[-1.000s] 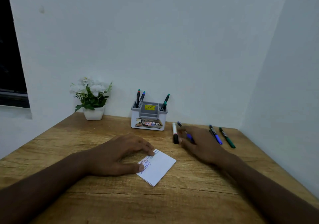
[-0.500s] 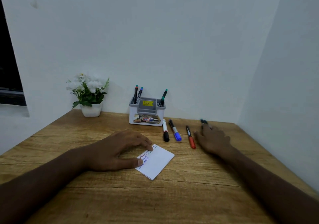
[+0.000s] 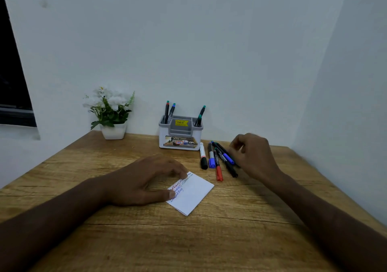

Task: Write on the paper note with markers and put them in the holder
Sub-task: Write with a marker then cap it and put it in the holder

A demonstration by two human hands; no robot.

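Paper note (image 3: 191,194): white, folded, lines of red and blue handwriting along its left edge; lies flat on wooden table (image 3: 125,240), pinned by left hand (image 3: 144,181) fingertips. Loose markers (image 3: 217,160) just beyond. Right hand (image 3: 254,154) curled over them; grasp unclear. Holder (image 3: 180,135) behind.

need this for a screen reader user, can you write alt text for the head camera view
A person's left hand pins a white paper note with handwriting on a wooden table, while the right hand hovers by loose markers lying there. Behind them stand a marker holder with four markers and a potted white flower against a white wall.
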